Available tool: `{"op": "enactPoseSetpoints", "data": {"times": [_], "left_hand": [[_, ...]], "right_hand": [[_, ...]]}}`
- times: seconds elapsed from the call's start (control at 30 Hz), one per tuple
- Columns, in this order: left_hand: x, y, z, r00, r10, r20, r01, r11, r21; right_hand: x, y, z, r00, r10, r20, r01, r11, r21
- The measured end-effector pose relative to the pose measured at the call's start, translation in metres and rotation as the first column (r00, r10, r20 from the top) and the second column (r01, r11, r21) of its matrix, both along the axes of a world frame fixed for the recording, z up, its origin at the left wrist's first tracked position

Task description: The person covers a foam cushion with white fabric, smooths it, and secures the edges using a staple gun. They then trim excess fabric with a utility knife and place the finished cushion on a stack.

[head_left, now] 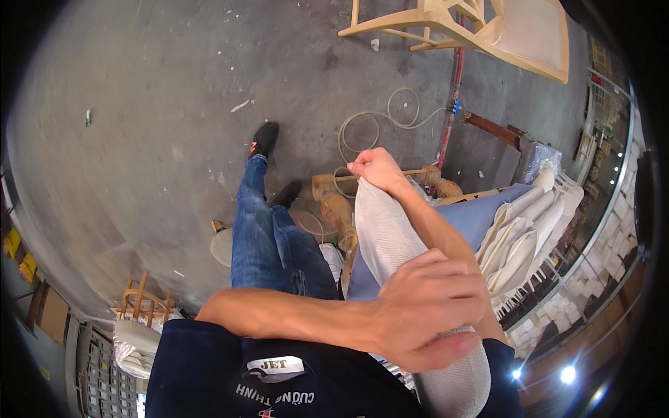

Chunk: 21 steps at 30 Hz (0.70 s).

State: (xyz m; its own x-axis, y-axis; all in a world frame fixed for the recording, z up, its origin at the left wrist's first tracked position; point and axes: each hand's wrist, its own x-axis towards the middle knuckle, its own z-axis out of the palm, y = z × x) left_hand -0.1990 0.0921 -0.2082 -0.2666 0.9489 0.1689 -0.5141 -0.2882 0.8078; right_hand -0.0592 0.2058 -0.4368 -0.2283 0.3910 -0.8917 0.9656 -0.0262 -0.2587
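Note:
A padded piece in light grey woven fabric, like an upholstered chair seat seen edge-on, is held upright in front of me, right of my legs. My left hand reaches across my body, its fingers curled over the near part of the piece. At the far end my right hand is closed in a pinch at the fabric's edge; the fingertips partly hide what they grip. My right forearm runs along the piece's right side. Behind it lies a blue-grey covered surface on a wooden stand.
Several pale fabric-covered pads lean together on the right. A wooden chair lies tipped at the far right. A coiled clear hose rests on the concrete floor by a red pipe. Wrapped chair parts stand at lower left.

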Motion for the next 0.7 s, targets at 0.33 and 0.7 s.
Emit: {"op": "enactPoseSetpoints", "data": {"times": [0.33, 0.7], "left_hand": [[0.064, -0.035, -0.161, 0.862, 0.209, 0.461, 0.405, 0.26, -0.876], [0.095, -0.027, -0.192, 0.928, 0.26, 0.267, 0.157, 0.376, -0.913]], "right_hand": [[-0.006, 0.001, 0.0, 0.999, -0.025, -0.027, 0.024, 0.999, -0.034], [-0.014, 0.009, 0.034, 0.999, 0.04, -0.011, -0.041, 0.983, -0.179]]}}
